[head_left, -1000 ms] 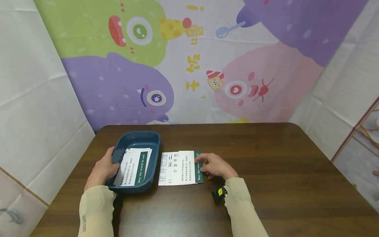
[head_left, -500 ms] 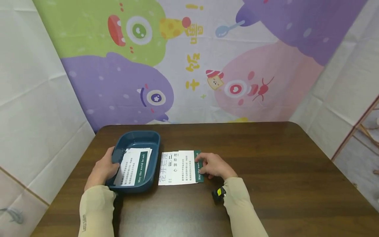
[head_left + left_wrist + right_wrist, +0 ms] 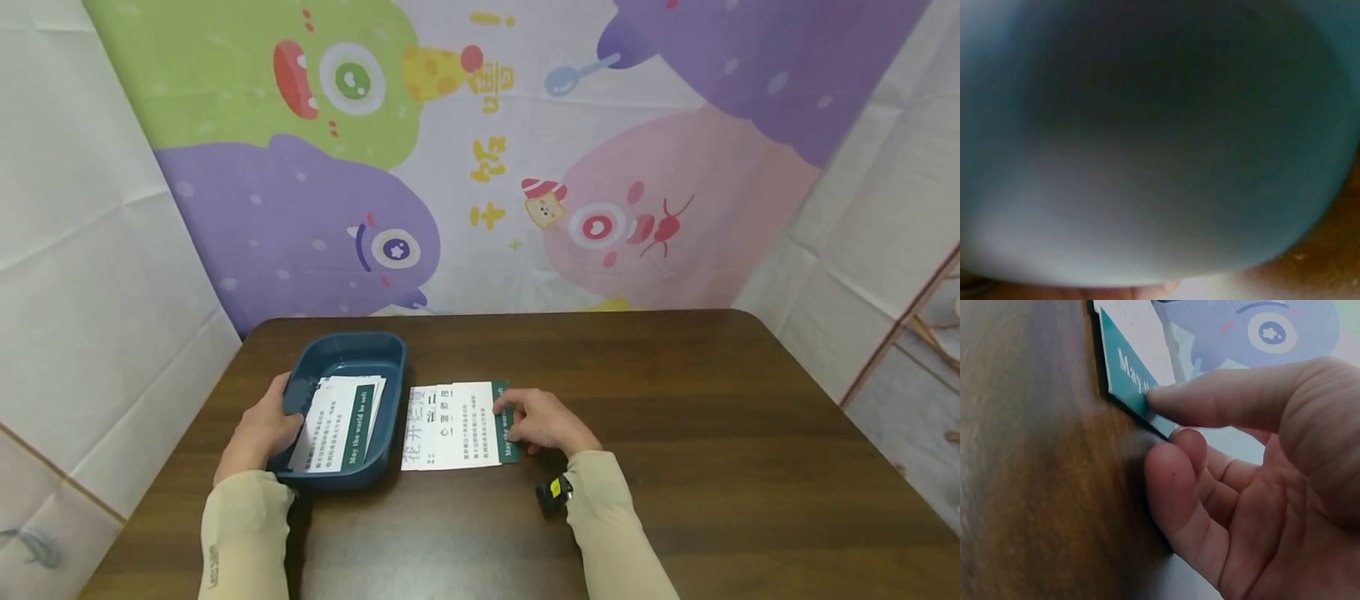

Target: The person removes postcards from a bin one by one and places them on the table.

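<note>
My left hand (image 3: 262,429) grips the left wall of a dark blue tray (image 3: 363,365), thumb over the rim. Inside lie several white printed cards (image 3: 322,425), the top one with a green strip. The tray's blurred wall (image 3: 1166,206) fills the left wrist view. Right of the tray, overlapping printed cards (image 3: 415,433) lie on the table. My right hand (image 3: 551,421) pinches the rightmost card (image 3: 474,425) at its green strip reading "May the world". In the right wrist view the thumb presses on this strip (image 3: 1125,387), the other fingers curled by the card's edge.
The brown wooden table (image 3: 675,417) has rounded far corners. A cartoon-print cloth (image 3: 480,275) hangs behind it, with white sheeting (image 3: 97,208) at the sides. A small black device (image 3: 553,496) is strapped at the right wrist.
The rightmost card's near corner has shifted very slightly to the right under my right hand. My left hand and the tray stay where they were.
</note>
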### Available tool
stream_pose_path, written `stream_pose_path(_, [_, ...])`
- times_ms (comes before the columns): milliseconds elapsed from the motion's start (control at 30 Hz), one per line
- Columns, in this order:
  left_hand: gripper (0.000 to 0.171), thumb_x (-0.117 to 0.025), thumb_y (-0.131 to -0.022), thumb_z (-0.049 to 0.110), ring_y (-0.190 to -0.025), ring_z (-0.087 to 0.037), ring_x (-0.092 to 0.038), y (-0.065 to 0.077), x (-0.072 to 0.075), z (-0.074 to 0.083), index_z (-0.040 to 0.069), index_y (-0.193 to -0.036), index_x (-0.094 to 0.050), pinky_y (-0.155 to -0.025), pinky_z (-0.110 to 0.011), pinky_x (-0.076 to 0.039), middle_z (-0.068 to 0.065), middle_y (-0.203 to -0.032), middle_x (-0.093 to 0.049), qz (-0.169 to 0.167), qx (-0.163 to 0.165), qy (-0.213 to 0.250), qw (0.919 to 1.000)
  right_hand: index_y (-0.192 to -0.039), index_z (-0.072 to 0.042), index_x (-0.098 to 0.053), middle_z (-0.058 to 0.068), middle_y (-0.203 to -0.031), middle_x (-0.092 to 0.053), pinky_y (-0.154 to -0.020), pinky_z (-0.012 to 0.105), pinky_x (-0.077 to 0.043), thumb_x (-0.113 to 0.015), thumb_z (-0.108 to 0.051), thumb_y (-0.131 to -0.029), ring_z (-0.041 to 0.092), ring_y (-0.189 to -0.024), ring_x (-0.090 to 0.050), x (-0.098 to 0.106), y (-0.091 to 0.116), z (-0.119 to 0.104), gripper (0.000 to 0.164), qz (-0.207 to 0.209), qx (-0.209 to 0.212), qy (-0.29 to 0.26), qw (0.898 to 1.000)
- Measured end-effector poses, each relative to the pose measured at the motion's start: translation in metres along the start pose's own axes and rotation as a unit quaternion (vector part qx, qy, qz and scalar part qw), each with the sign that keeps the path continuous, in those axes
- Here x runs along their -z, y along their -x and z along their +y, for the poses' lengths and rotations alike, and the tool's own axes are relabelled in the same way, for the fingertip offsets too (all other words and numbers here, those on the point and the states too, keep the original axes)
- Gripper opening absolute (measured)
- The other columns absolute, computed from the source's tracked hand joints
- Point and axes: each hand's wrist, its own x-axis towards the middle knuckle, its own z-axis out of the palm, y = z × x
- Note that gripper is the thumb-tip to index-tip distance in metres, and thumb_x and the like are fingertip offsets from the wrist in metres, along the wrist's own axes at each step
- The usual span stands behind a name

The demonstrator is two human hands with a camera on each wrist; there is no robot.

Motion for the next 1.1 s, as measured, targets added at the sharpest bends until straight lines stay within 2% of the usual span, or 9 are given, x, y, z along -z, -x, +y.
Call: stream_pose_path(1100, [0.073,-0.047,-0.097,0.013,-0.127,-0.063,-0.030,-0.0001,-0.0015,-0.0028,0.009,-0.155,-0.003,-0.096,-0.079,-0.031,-0.040,-0.151,-0.022,0.003,-0.009,0.006,0.9999,-0.111,-0.018,-0.069,0.008,-0.075,-0.054,-0.047,0.029,-0.048,-0.069,-0.001,-0.085,0.018,-0.049,-0.050,-0.0020,-0.0004,-0.0014,0.031,-0.012,0.019,0.024,0.999])
